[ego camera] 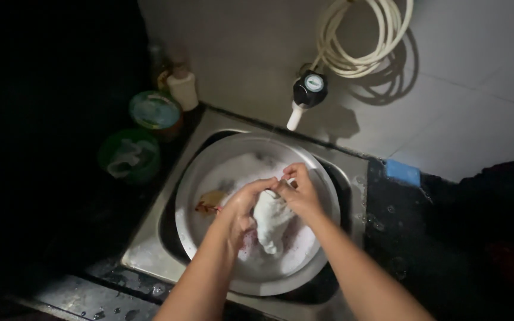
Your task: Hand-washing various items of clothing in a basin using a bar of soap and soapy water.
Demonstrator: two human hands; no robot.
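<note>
Steel basin of suds set in sink, white soapy cloth gripped by left hand & right hand over centre, green tubs beyond at left, tap & hose on wall behind

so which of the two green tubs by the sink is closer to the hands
The lower, darker green tub with crumpled white stuff inside. It sits beside the sink's left edge; the lighter lidded tub stands further back, towards the wall.
</note>
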